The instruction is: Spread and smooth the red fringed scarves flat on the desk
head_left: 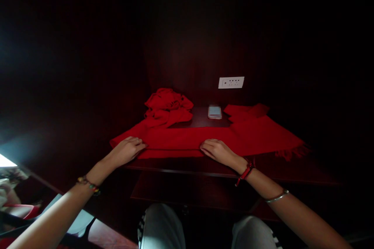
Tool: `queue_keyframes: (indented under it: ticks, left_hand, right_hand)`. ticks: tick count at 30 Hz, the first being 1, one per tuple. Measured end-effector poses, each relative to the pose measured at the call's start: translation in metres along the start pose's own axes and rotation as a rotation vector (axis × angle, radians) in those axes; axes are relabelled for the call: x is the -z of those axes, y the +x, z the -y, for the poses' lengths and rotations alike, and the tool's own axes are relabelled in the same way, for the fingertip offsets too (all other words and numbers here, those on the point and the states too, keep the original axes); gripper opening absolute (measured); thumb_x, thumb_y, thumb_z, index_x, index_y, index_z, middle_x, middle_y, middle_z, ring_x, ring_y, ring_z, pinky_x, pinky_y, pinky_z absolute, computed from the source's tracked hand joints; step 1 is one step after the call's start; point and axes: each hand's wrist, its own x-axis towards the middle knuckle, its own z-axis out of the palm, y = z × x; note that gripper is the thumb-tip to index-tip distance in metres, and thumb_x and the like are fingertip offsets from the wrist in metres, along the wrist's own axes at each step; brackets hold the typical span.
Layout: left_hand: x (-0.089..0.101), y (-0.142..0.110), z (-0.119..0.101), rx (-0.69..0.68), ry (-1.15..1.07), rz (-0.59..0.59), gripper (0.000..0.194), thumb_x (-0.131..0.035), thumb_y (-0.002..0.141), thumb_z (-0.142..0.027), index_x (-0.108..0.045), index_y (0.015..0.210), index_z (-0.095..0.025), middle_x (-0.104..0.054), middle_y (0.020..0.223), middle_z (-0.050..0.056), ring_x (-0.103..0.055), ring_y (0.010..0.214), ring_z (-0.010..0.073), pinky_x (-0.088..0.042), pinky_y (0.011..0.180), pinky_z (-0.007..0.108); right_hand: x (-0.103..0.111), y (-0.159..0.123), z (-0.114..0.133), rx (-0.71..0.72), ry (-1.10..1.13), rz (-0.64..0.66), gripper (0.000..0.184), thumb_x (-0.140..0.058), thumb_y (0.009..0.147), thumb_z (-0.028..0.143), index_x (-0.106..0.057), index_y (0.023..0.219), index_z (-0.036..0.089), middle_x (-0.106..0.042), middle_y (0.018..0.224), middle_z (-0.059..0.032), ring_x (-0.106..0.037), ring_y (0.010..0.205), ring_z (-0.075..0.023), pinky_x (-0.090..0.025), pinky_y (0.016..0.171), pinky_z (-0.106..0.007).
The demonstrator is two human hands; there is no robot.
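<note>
A long red scarf (187, 140) lies folded lengthwise across the dark wooden desk (286, 169), its fringed end (292, 151) at the right. My left hand (127, 149) rests on the scarf's left part with fingers curled down onto the cloth. My right hand (217, 149) lies on the scarf near its middle, fingers pressed flat together against the fabric. Both hands sit at the scarf's near edge. Neither hand lifts the cloth.
A crumpled heap of red cloth (168, 107) sits at the back left of the desk, a folded red pile (245, 111) at the back right. A small blurred card (214, 111) lies between them. A white wall socket (230, 82) is above. My knees (160, 225) show below.
</note>
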Motion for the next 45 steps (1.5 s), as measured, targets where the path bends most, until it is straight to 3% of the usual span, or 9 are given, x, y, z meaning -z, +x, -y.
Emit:
queue_keyframes:
  ticks: [4, 9, 15, 23, 27, 33, 37, 39, 45]
  left_hand:
    - [-0.009, -0.003, -0.010, -0.033, 0.006, 0.053, 0.028, -0.040, 0.080, -0.011, -0.058, 0.100, -0.021, -0.059, 0.085, 0.006, -0.054, 0.083, 0.0159, -0.038, 0.081, 0.030]
    - [-0.017, -0.007, -0.009, -0.027, -0.038, -0.013, 0.029, -0.041, 0.080, -0.016, -0.055, 0.104, -0.023, -0.058, 0.090, 0.006, -0.053, 0.086, 0.0171, -0.038, 0.082, 0.031]
    - [-0.008, -0.008, -0.002, 0.028, 0.003, -0.104, 0.028, -0.038, 0.081, -0.019, -0.056, 0.102, -0.021, -0.055, 0.088, 0.006, -0.051, 0.085, 0.0178, -0.037, 0.084, 0.034]
    - [-0.012, -0.015, -0.012, 0.024, -0.038, 0.052, 0.028, -0.041, 0.079, -0.016, -0.057, 0.102, -0.020, -0.057, 0.094, 0.007, -0.053, 0.086, 0.0175, -0.040, 0.082, 0.031]
    - [-0.005, -0.012, -0.011, 0.026, -0.104, 0.085, 0.026, -0.040, 0.082, -0.025, -0.059, 0.099, -0.019, -0.059, 0.094, 0.007, -0.054, 0.088, 0.0179, -0.039, 0.083, 0.031]
    - [0.015, 0.027, -0.029, 0.018, -0.212, 0.014, 0.039, -0.026, 0.088, -0.034, -0.061, 0.085, -0.017, -0.059, 0.079, 0.005, -0.054, 0.078, 0.0148, -0.039, 0.079, 0.029]
    - [0.012, 0.080, -0.064, 0.069, -0.316, -0.088, 0.039, -0.024, 0.088, -0.036, -0.057, 0.097, -0.017, -0.056, 0.093, 0.007, -0.052, 0.089, 0.0158, -0.038, 0.084, 0.029]
    - [0.001, 0.104, -0.081, 0.120, -0.378, -0.096, 0.040, -0.024, 0.088, -0.037, -0.048, 0.114, -0.018, -0.050, 0.111, 0.009, -0.046, 0.104, 0.0177, -0.034, 0.090, 0.032]
    - [-0.034, 0.126, -0.105, 0.220, -0.454, 0.177, 0.051, -0.022, 0.084, -0.051, -0.026, 0.130, -0.029, -0.022, 0.139, 0.005, -0.017, 0.126, 0.0258, -0.019, 0.097, 0.050]
  right_hand:
    - [-0.002, -0.003, 0.004, 0.093, -0.030, 0.094, 0.021, -0.036, 0.086, 0.019, -0.056, 0.080, 0.017, -0.056, 0.078, -0.0051, -0.051, 0.073, -0.0138, -0.038, 0.070, -0.026]
    - [-0.002, -0.003, 0.007, 0.081, -0.056, 0.117, 0.020, -0.037, 0.086, 0.019, -0.056, 0.081, 0.016, -0.056, 0.078, -0.0052, -0.051, 0.072, -0.0136, -0.039, 0.069, -0.026]
    - [-0.004, -0.003, 0.005, 0.031, -0.086, 0.062, 0.023, -0.032, 0.087, 0.018, -0.055, 0.084, 0.016, -0.057, 0.079, -0.0063, -0.052, 0.075, -0.0140, -0.039, 0.071, -0.026]
    - [-0.003, -0.006, 0.007, 0.116, -0.060, 0.117, 0.022, -0.034, 0.086, 0.019, -0.055, 0.083, 0.016, -0.057, 0.080, -0.0056, -0.052, 0.075, -0.0142, -0.040, 0.073, -0.027]
    - [-0.003, -0.007, 0.006, 0.111, -0.013, 0.104, 0.022, -0.034, 0.086, 0.018, -0.057, 0.084, 0.016, -0.058, 0.082, -0.0062, -0.052, 0.078, -0.0144, -0.040, 0.075, -0.027]
    - [-0.002, -0.007, 0.004, 0.087, 0.167, 0.053, 0.023, -0.037, 0.085, 0.023, -0.059, 0.088, 0.017, -0.059, 0.090, -0.0060, -0.054, 0.085, -0.0145, -0.042, 0.079, -0.028]
    - [-0.007, -0.006, 0.002, 0.013, 0.240, 0.005, 0.031, -0.037, 0.086, 0.030, -0.054, 0.108, 0.018, -0.054, 0.112, -0.0084, -0.043, 0.109, -0.0175, -0.034, 0.093, -0.033]
    - [-0.011, -0.007, 0.000, -0.048, 0.234, 0.063, 0.038, -0.034, 0.086, 0.034, -0.045, 0.120, 0.020, -0.044, 0.126, -0.0080, -0.033, 0.119, -0.0195, -0.027, 0.098, -0.039]
    - [-0.010, -0.015, -0.005, -0.157, 0.234, 0.332, 0.044, -0.022, 0.088, 0.043, -0.026, 0.130, 0.033, -0.025, 0.138, -0.0007, -0.018, 0.126, -0.0198, -0.012, 0.101, -0.047]
